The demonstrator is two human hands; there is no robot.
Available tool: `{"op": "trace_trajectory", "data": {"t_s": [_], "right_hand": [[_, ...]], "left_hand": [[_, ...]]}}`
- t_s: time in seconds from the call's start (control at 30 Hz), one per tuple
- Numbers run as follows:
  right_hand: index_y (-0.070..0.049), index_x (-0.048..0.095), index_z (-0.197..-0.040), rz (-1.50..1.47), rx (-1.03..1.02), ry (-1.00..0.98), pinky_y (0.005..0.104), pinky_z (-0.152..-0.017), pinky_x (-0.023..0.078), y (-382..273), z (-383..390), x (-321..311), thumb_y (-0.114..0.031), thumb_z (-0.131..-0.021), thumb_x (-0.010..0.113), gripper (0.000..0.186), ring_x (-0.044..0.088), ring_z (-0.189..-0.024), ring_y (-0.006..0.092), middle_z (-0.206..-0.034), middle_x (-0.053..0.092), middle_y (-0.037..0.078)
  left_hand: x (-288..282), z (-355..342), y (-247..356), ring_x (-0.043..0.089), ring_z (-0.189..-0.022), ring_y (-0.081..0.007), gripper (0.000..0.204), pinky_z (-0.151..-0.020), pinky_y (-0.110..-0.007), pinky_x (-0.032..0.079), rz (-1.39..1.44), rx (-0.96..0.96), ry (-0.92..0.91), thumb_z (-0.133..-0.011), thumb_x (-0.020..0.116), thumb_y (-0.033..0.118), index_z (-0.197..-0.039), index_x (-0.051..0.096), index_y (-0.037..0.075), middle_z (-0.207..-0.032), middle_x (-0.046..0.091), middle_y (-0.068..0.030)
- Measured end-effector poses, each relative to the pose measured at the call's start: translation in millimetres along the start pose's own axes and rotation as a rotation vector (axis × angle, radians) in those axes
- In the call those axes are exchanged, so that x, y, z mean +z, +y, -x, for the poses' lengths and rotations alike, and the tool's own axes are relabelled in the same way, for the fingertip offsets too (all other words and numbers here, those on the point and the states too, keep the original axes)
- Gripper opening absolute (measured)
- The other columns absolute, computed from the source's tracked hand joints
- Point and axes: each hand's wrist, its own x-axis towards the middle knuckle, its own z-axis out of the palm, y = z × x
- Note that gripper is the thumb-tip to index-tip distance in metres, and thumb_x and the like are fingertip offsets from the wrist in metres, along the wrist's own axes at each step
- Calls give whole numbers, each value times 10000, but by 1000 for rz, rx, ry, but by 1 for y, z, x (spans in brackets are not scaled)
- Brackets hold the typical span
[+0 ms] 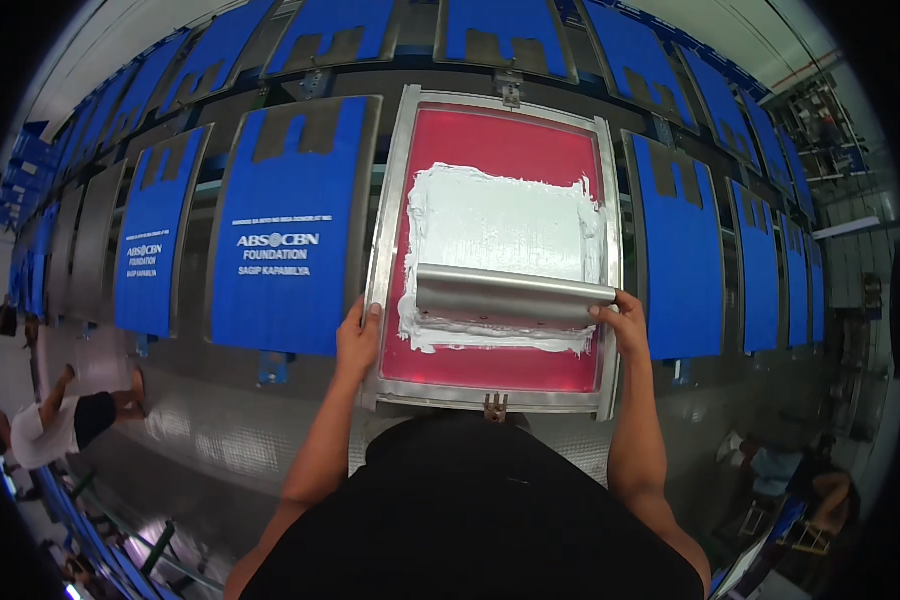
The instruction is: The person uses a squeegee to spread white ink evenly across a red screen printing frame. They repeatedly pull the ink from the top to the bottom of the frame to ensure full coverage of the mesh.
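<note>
A silkscreen frame (393,232) with metal rails and red mesh lies in front of me over a long row of boards. Thick white ink (490,222) covers the middle of the mesh. Across the lower part of the ink rests a metal squeegee (510,298), slightly tilted. My left hand (358,340) is closed on the left rail, thumb on top, the other fingers mostly hidden. At the right rail my right hand (625,322) is closed, its thumb and forefinger against the squeegee's right end. Its other fingers are hidden, so whether they also grip the rail I cannot tell.
Left of the frame lies a blue cloth piece with white print (288,215) on a board, with another printed piece (150,240) beyond. Plain blue pieces (678,255) lie to the right and along the far row. People (60,425) are at lower left and lower right.
</note>
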Motion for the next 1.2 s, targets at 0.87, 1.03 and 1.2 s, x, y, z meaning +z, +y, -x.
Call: {"op": "trace_trajectory", "data": {"t_s": [0.87,1.03,1.2], "right_hand": [[0,694,-1011,41,0,-6,245,-754,435,67,-66,-10,-160,-698,802,368,546,-785,103,-833,629,13],[0,693,-1014,44,-16,2,245,-769,428,63,-64,1,-169,-704,801,369,547,-781,103,-839,637,17],[5,691,-1014,78,-27,-9,252,-770,430,64,-70,-4,-162,-703,795,368,552,-781,107,-843,641,23]], "left_hand": [[68,-96,-66,601,-1021,-193,529,-895,-296,451,63,40,0,-965,548,370,-1304,516,-35,-1125,652,-175],[55,-95,-68,617,-1029,-229,544,-897,-320,461,73,12,-7,-963,537,386,-1302,515,-39,-1134,644,-213],[58,-107,-69,611,-1086,-302,572,-932,-356,453,68,51,-23,-961,516,414,-1312,504,-38,-1181,621,-242]]}}
